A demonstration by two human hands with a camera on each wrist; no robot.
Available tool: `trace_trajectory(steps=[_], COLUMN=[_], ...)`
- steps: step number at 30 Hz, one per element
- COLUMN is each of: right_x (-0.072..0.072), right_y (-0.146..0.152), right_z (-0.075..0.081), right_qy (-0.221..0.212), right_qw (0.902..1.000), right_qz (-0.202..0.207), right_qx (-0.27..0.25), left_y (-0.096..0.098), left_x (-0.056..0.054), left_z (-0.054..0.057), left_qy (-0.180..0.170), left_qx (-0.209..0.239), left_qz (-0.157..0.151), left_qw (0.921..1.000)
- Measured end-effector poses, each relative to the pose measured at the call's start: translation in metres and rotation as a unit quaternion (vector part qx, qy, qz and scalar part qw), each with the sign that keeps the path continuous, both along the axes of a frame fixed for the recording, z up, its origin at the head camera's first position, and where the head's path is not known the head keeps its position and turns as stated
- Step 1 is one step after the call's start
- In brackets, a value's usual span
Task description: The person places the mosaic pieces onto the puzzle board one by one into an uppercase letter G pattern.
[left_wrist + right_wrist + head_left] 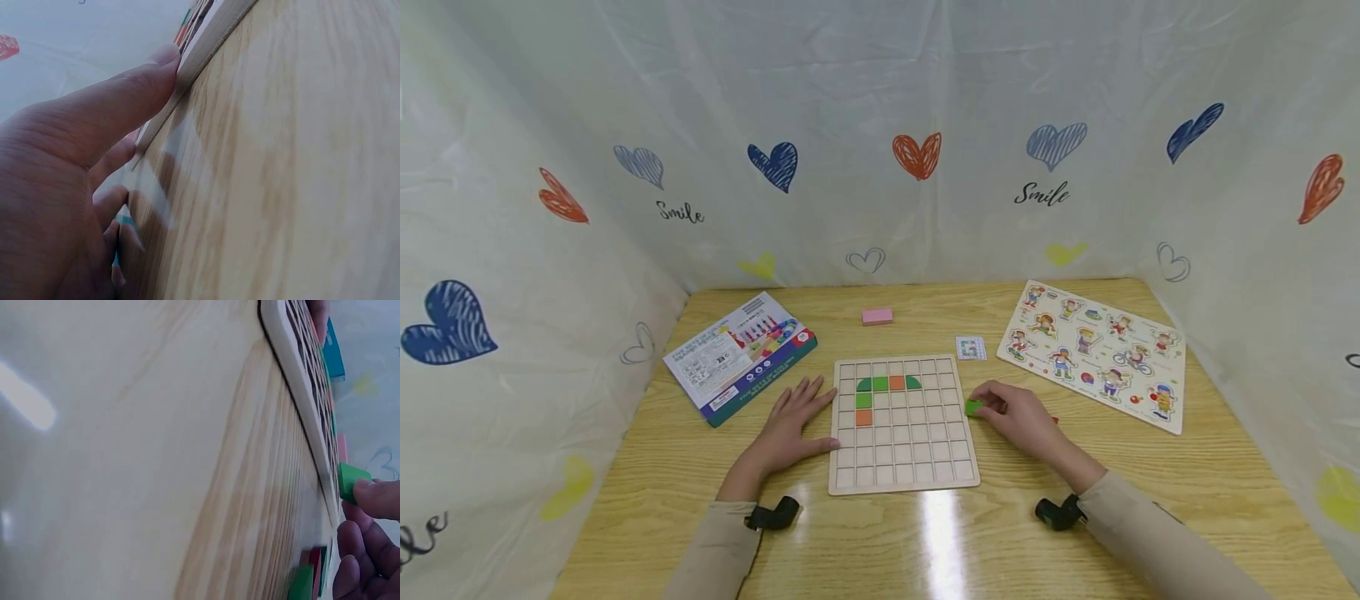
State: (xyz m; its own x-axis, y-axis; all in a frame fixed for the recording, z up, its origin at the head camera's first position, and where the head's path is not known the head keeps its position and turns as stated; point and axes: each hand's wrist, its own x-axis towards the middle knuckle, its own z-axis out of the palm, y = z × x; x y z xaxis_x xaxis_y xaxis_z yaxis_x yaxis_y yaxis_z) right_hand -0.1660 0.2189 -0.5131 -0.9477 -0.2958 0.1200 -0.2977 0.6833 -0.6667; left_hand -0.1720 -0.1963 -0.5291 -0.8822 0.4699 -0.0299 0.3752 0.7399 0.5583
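A wooden grid board (904, 488) lies mid-table. In its upper left part sit a green quarter-round block (865, 384), a green square (880, 383), an orange square (897, 382) and another quarter-round (913, 382). Below the first are a green square (863, 400) and an orange one (863, 417). My left hand (790, 425) rests with fingers spread, its thumb touching the board's left edge. At the right edge my right hand (1018, 417) pinches a green block (350, 481) between thumb and fingers, held above the table.
Near the right hand lie a green block (302, 584) and a red one (314, 562). Behind the board are a pink block (877, 317) and a small pattern card (971, 348). A game box (741, 358) lies left, a picture puzzle board (1093, 354) right.
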Motion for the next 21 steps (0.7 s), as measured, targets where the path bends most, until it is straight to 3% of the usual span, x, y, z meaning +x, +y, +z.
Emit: trace_trajectory(steps=[9, 21], right_x=[-0.003, -0.005], right_y=[-0.05, -0.114], right_z=[0.007, 0.002], right_qy=[-0.045, -0.037], right_qw=[0.9971, 0.9907], right_qz=[0.038, 0.122], right_qx=[-0.047, -0.047], left_y=[-0.001, -0.001], left_x=[0.0, -0.001], left_z=[-0.002, -0.002], left_qy=[0.004, -0.001], left_qx=[0.001, 0.005], left_qz=[0.0, 0.002], left_qw=[1.0, 1.0])
